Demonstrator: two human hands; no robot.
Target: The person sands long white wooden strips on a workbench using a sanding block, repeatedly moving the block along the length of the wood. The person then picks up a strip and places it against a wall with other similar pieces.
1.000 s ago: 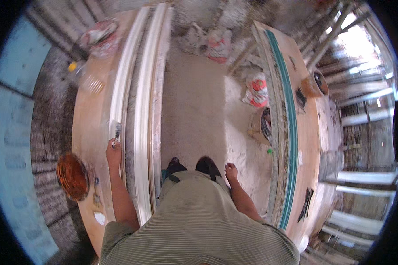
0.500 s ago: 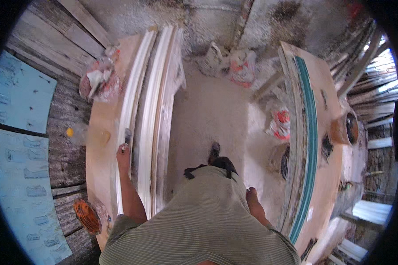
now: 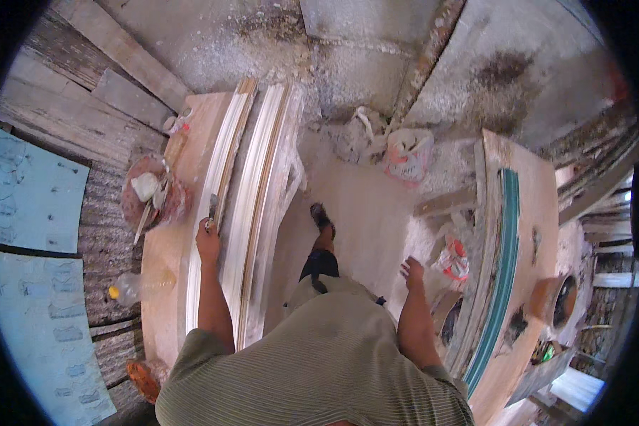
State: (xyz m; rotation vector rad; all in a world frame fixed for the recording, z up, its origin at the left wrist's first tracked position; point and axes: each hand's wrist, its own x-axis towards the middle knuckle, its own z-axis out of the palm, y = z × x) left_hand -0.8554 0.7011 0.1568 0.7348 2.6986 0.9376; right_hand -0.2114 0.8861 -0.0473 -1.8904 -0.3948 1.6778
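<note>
My left hand [image 3: 207, 240] is closed round a small tool with a flat grey end [image 3: 213, 205], which looks like a scraper. It is over the white ridged moulding [image 3: 211, 170] on the left bench; whether the tool touches the moulding I cannot tell. A second white ridged moulding [image 3: 254, 184] runs alongside to the right. My right hand [image 3: 412, 272] hangs over the floor with its fingers apart, holding nothing. To its right, a long teal moulding [image 3: 505, 234] lies along the right bench.
The left bench [image 3: 164, 255] bears a bucket [image 3: 174, 206] with a white lump and sticks, a clear bottle [image 3: 145, 287] and an orange round thing [image 3: 143, 381]. On the right bench [image 3: 539, 206] sits a brown pot [image 3: 546, 302]. Plastic bags [image 3: 408, 156] stand by the far wall.
I have stepped forward, a leg now swinging ahead. My left hand and tool stay over the white moulding. My right hand has come forward from beside my body, fingers spreading.
</note>
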